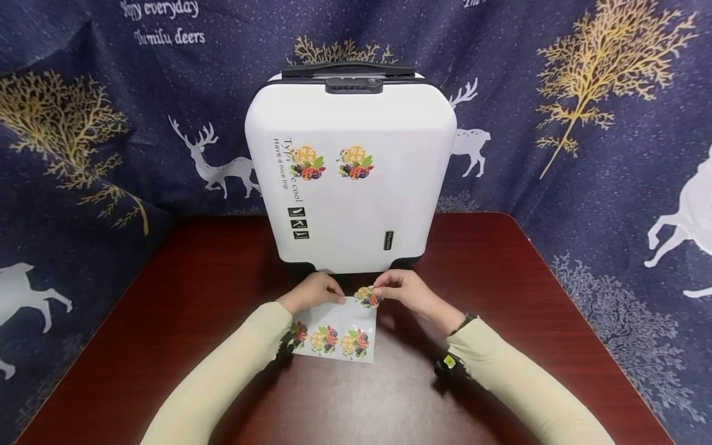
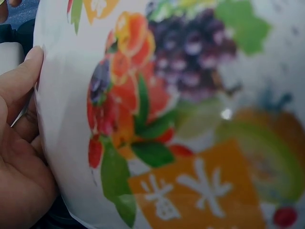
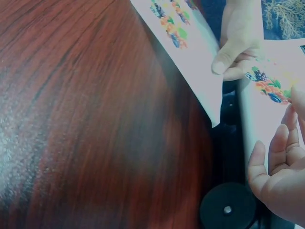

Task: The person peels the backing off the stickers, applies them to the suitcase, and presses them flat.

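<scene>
Right wrist: left hand point(image 3: 239, 43) pinching sheet point(image 3: 194, 57), right hand point(image 3: 285, 174) pinching sticker point(image 3: 270, 87), wheel point(image 3: 224, 198) hidden from head view

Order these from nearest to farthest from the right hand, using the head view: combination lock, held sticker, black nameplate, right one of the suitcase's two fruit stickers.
1. Held sticker: pinched by the right hand.
2. Black nameplate: low on the suitcase.
3. Right fruit sticker: higher on its front.
4. Combination lock: at its top.
</scene>
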`<state>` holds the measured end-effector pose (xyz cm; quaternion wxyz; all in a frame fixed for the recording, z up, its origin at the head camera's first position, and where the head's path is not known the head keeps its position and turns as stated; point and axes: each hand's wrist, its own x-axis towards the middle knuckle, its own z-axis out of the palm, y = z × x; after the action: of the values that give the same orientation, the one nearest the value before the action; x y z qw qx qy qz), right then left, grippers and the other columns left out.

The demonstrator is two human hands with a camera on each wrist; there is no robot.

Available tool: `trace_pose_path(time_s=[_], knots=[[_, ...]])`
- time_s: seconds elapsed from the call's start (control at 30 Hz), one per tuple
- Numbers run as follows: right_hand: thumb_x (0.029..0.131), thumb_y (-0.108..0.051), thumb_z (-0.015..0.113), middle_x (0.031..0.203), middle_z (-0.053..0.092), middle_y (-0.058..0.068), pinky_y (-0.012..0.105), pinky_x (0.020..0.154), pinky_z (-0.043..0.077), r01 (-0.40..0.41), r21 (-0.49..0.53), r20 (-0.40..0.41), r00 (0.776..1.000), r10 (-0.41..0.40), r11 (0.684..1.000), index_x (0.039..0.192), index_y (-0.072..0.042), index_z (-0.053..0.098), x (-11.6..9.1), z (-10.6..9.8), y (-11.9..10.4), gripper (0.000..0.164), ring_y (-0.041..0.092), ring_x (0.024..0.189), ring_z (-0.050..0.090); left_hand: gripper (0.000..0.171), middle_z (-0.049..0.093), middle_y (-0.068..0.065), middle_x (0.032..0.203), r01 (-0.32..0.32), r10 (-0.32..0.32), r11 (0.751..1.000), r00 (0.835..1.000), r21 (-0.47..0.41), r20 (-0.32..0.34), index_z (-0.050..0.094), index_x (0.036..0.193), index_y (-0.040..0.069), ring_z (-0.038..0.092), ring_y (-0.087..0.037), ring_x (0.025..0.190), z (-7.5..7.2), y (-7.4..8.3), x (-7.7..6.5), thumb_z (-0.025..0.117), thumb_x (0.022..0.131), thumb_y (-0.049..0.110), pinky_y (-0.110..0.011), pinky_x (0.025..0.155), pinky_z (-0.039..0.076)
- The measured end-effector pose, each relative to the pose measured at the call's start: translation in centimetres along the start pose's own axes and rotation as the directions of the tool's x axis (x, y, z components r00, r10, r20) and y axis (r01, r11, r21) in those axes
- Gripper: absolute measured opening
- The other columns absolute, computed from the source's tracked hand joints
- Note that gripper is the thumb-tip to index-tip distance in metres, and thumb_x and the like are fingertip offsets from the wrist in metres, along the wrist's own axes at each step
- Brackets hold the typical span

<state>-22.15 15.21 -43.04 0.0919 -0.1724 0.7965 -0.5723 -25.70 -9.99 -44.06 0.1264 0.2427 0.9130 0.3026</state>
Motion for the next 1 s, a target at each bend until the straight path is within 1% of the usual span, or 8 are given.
trace_pose_path(time_s=[0.17,0.27,0.4,0.53,0.63,0.77,0.8,1.0], knots=[[0.093,-0.002,0.069,0.083,0.065,-0.014,0.025,0.074,0.053,0.006,0.019,-0.007,1.000,-0.006,1.000,0.105,0.012,0.067,-0.2,-0.2,-0.6,0.019,0.003,0.077,0.060,0.013,0.080,-0.009,0.092,0.004,-0.004,1.000,1.000,0.009,-0.001,0.081,0.093,0.003,0.066,-0.032,0.112,0.0,0.1,-0.1,0.077,0.090,0.015,-0.049,0.120,0.040],[0.093,-0.002,0.068,0.082,0.063,-0.013,0.024,0.074,0.052,0.014,0.022,-0.028,1.000,-0.013,1.000,0.106,0.012,0.065,-0.3,-0.4,-1.2,0.019,0.003,0.076,0.059,0.012,0.080,-0.009,0.090,-0.004,0.004,1.000,1.000,0.019,-0.005,0.081,0.092,0.003,0.070,-0.028,0.102,0.0,0.0,-0.1,0.077,0.090,0.014,-0.048,0.120,0.039],[0.092,-0.001,0.068,0.082,0.062,-0.011,0.020,0.074,0.050,0.057,0.011,-0.072,0.996,-0.056,0.998,0.105,0.013,0.063,-0.5,-0.8,-2.2,0.020,0.001,0.078,0.058,0.012,0.080,-0.009,0.087,-0.025,0.025,0.999,1.000,0.026,-0.012,0.081,0.091,0.002,0.071,-0.023,0.090,0.1,-0.2,-0.1,0.077,0.089,0.013,-0.049,0.122,0.037],[0.093,-0.003,0.068,0.081,0.062,-0.013,0.018,0.074,0.049,0.077,-0.001,-0.119,0.990,-0.077,0.997,0.104,0.012,0.063,-0.6,-1.2,-3.1,0.019,0.001,0.078,0.058,0.012,0.079,-0.008,0.086,-0.032,0.033,0.999,0.999,0.040,-0.016,0.081,0.091,0.003,0.069,-0.026,0.099,0.1,-0.3,-0.1,0.077,0.089,0.014,-0.049,0.123,0.035],[0.094,-0.003,0.067,0.080,0.062,-0.016,0.019,0.073,0.047,0.086,0.005,-0.140,0.986,-0.085,0.996,0.103,0.012,0.062,-0.6,-1.6,-3.6,0.019,0.002,0.077,0.056,0.012,0.079,-0.008,0.087,-0.026,0.026,0.999,1.000,0.042,-0.011,0.081,0.092,0.003,0.069,-0.027,0.101,0.1,-0.2,-0.2,0.077,0.090,0.014,-0.049,0.124,0.034],[0.093,-0.001,0.068,0.080,0.066,-0.019,0.018,0.073,0.048,0.106,0.041,-0.165,0.981,-0.098,0.993,0.104,0.014,0.062,-0.6,-2.0,-4.7,0.020,0.001,0.078,0.059,0.011,0.080,-0.008,0.087,-0.022,0.022,0.999,1.000,0.037,-0.003,0.081,0.092,0.003,0.071,-0.022,0.090,0.0,-0.1,-0.2,0.077,0.090,0.013,-0.048,0.124,0.034],[0.093,-0.001,0.069,0.081,0.067,-0.020,0.018,0.074,0.048,0.113,0.046,-0.176,0.979,-0.104,0.993,0.104,0.013,0.063,-0.6,-2.2,-5.0,0.019,0.001,0.079,0.059,0.011,0.080,-0.008,0.087,-0.021,0.022,0.999,1.000,0.037,-0.004,0.081,0.092,0.003,0.071,-0.021,0.090,0.0,-0.1,-0.3,0.077,0.090,0.013,-0.048,0.124,0.035],[0.091,0.002,0.070,0.080,0.069,-0.023,0.017,0.075,0.051,0.169,0.080,-0.245,0.958,-0.145,0.982,0.098,0.003,0.068,-0.6,-2.8,-6.8,0.007,0.000,0.078,0.062,0.011,0.079,-0.008,0.086,-0.029,0.029,0.999,1.000,0.030,-0.011,0.081,0.091,0.003,0.069,-0.019,0.088,0.0,-0.3,-0.3,0.076,0.090,0.013,-0.048,0.123,0.036]])
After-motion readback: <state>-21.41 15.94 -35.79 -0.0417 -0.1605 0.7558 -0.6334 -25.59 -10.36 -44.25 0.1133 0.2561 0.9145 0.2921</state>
